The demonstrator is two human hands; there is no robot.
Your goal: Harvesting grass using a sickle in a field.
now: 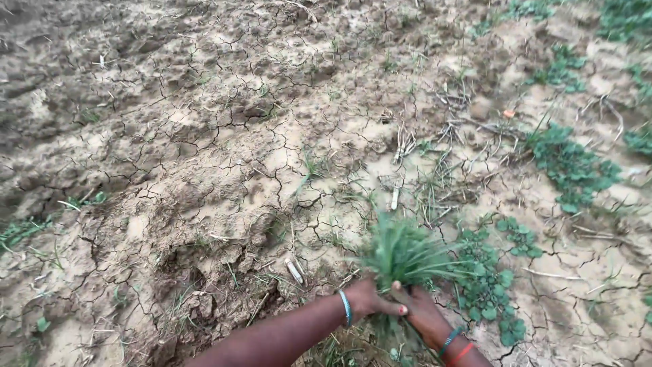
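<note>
Head view: cracked soil, dry stalks, low weeds. Grass tuft near the ground's bottom edge. Left hand and right hand, both clenched round the tuft's base, blades fanning upward; a low grip, seemingly for purchase near the roots.

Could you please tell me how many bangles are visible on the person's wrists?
3: a blue bangle on the left wrist, a green bangle and red bangle on the right; others may be hidden.
</note>
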